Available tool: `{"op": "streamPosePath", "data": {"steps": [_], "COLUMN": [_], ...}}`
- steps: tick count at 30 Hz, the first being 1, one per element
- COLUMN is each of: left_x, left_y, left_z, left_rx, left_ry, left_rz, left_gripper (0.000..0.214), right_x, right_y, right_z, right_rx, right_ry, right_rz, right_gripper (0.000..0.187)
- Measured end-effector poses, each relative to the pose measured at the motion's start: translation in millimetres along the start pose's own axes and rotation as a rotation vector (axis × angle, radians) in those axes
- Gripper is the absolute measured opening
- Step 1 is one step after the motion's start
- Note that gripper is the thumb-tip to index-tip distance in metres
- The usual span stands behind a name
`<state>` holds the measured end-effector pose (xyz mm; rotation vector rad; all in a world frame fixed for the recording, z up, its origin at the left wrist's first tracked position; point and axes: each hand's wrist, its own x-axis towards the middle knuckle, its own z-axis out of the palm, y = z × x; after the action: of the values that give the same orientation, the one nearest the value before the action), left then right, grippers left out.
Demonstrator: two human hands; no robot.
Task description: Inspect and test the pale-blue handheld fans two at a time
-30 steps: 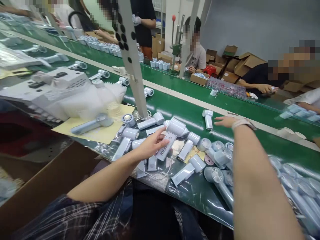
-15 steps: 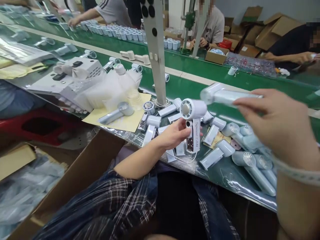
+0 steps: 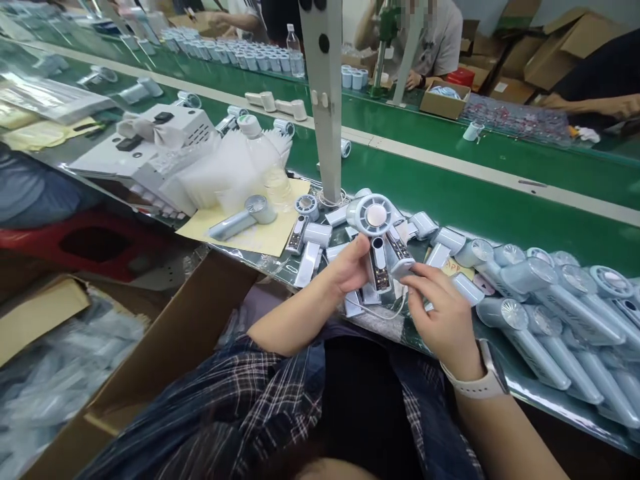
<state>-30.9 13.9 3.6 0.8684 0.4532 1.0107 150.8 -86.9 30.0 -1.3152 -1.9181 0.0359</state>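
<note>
My left hand (image 3: 350, 267) is closed around a light-blue handheld fan (image 3: 376, 217); its round grille is up and its handle shows a bare circuit board. Just to the right, my right hand (image 3: 443, 310) pinches the lower end of another handheld fan (image 3: 401, 250), whose handle also has an exposed board. The head of that second fan is partly hidden behind the first one. Beneath both hands runs a white cable (image 3: 377, 315). More fans, such as this white-backed fan (image 3: 309, 257), lie around my left hand.
A pile of plastic-wrapped fans (image 3: 555, 300) lies to the right. A metal post (image 3: 327, 113) rises behind my hands. On the left are a bottle (image 3: 273, 167), yellow paper (image 3: 277, 243), a white device (image 3: 145, 150) and an open carton (image 3: 165, 340). Co-workers sit across the green conveyor (image 3: 440, 183).
My right hand has come down and left from above the pile. The blurred, pale fan it held is no longer in it; it now pinches a fan with a bare board. The left-held fan has turned.
</note>
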Motion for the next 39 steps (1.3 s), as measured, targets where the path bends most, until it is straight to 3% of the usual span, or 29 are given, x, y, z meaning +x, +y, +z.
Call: {"op": "streamPosePath", "data": {"steps": [3,6,8,10,12,15,18,20,24,27,33,36,39], "left_x": [-0.2,-6.0,-11.0,-14.1,-14.0,-8.8,-3.1,-0.9,1.0,2.2,1.3,0.4,-1.5], "left_y": [11.7,24.8,26.4,22.2,16.3,12.5,16.4,20.9,26.7,24.6,8.8,7.5,14.5], "left_z": [-13.6,-24.7,-27.7,-27.2,-24.2,-13.7,3.0,13.8,23.7,21.5,18.7,20.5,21.9], "left_rx": [0.253,0.457,0.462,0.379,0.333,0.232,0.058,-0.043,-0.167,-0.168,-0.158,-0.181,-0.291], "left_ry": [0.108,0.085,0.031,0.020,0.067,0.128,0.095,0.062,0.046,0.077,0.159,0.140,0.091], "left_rz": [0.164,0.303,0.295,0.231,0.212,0.236,0.230,0.204,0.152,0.158,0.171,0.180,0.185], "left_gripper": [0.083,0.094,0.087,0.075,0.074,0.086,0.090,0.088,0.086,0.086,0.092,0.092,0.085], "right_x": [-8.3,-17.3,-20.6,-21.4,-20.3,-16.3,-8.6,-2.2,6.4,4.2,-13.3,-15.5,-12.1], "right_y": [9.5,13.1,12.1,9.1,4.2,-5.4,-14.2,-19.2,-29.8,-38.6,-54.7,-53.4,-47.2], "right_z": [9.4,24.3,33.2,37.5,35.1,22.6,12.3,11.8,19.1,23.7,36.8,38.8,33.4], "right_rx": [-0.212,-0.519,-0.658,-0.655,-0.506,0.077,0.741,0.923,0.871,0.801,1.015,1.027,0.871], "right_ry": [-0.113,-0.205,-0.261,-0.283,-0.249,-0.241,-0.475,-0.549,-0.361,-0.290,-0.155,-0.175,-0.232], "right_rz": [0.076,0.128,0.138,0.150,0.173,0.310,0.572,0.676,0.621,0.558,0.729,0.706,0.559], "right_gripper": [0.024,0.023,0.022,0.016,0.016,0.017,0.028,0.034,0.037,0.042,0.046,0.044,0.040]}}
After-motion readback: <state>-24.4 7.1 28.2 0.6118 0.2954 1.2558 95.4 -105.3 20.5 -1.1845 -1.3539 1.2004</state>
